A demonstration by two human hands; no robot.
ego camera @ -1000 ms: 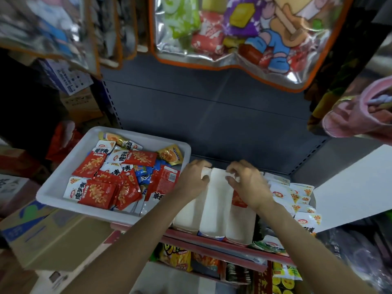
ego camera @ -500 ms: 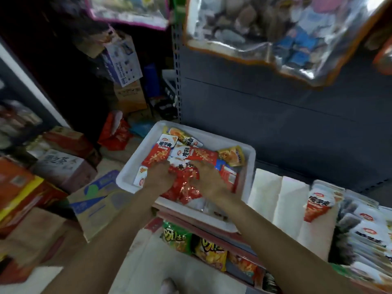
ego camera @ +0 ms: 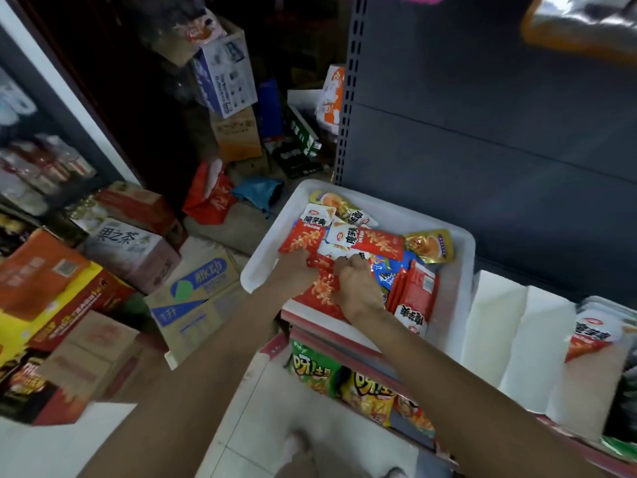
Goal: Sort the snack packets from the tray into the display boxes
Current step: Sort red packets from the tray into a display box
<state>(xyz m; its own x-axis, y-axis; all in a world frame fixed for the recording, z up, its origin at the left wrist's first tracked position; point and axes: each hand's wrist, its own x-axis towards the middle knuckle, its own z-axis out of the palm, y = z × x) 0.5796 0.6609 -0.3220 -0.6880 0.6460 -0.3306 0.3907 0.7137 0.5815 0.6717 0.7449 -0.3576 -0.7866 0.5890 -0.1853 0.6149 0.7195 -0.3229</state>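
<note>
A white tray (ego camera: 458, 270) on the shelf holds several snack packets: red ones, blue ones (ego camera: 387, 276), and a gold one (ego camera: 429, 244). Both hands are down inside the tray. My left hand (ego camera: 293, 270) has its fingers curled among the red packets (ego camera: 301, 238) near the tray's left side. My right hand (ego camera: 356, 288) pinches a red packet (ego camera: 322, 291) in the middle of the pile. To the right stand white display boxes (ego camera: 493, 319); one holds a red-and-white packet (ego camera: 591, 336).
Cardboard cartons (ego camera: 196, 298) are piled on the floor at the left. The dark grey shelf back panel (ego camera: 499, 150) rises behind the tray. Green and yellow chip bags (ego camera: 344, 381) fill the lower shelf. More packets sit at the far right edge.
My hands left the white display boxes and went left into the tray, where they now grip red packets. The view swung left and down.
</note>
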